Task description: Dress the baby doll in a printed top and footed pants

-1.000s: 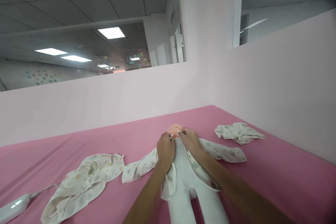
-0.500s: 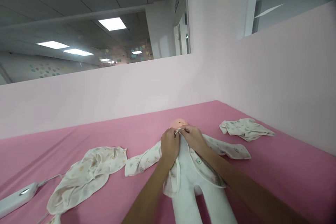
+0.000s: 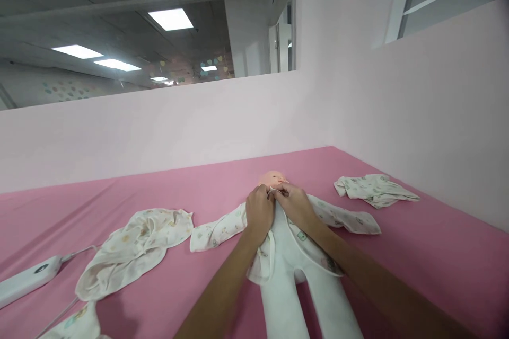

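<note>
Left hand (image 3: 260, 213) and right hand (image 3: 296, 207) are closed on a patterned shirt (image 3: 302, 238), held at the neck of a doll (image 3: 289, 259) laid on pink cloth (image 3: 159, 286).

— State the colours and patterns.
— I read the sheet (image 3: 222, 183) as plain pink, the doll's body (image 3: 281, 257) as uniform white, and its jacket (image 3: 352, 220) as white with small green motifs.
— And the crumpled cloth (image 3: 137, 243)?
— I record off-white, with yellow-orange motifs. The wall (image 3: 167, 130): plain white.
</note>
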Demonstrator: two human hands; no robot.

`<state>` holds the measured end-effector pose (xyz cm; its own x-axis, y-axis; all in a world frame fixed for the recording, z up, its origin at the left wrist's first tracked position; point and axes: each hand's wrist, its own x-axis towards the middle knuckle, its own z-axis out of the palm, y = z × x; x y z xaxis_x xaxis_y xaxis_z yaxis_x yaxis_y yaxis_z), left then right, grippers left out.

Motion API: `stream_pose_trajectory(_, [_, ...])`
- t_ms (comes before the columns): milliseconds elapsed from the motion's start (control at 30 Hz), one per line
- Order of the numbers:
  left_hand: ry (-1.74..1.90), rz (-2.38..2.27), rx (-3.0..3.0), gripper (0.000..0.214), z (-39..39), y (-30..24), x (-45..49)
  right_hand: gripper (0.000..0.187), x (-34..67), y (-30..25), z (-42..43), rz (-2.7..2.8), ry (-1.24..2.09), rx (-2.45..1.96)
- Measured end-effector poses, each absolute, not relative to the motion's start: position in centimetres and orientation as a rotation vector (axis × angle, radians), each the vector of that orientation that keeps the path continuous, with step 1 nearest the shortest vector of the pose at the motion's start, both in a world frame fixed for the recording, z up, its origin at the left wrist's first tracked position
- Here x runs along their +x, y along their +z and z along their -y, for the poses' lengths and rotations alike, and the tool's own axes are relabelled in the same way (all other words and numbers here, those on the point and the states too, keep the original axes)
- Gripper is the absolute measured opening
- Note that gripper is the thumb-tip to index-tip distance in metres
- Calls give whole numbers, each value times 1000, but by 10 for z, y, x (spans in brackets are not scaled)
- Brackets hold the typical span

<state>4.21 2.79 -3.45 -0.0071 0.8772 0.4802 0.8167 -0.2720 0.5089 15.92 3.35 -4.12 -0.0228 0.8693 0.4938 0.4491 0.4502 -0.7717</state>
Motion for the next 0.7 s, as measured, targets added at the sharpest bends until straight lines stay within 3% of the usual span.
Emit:
stream_pose_trajectory(300, [1144, -1690, 2018, 15, -28, -30, 37, 27, 157, -45, -21, 1837, 255, -1108])
stream_pose_trajectory(700, [1175, -1483, 1669, 21, -39, -31, 28, 35, 160, -52, -17, 1772, 226, -1243])
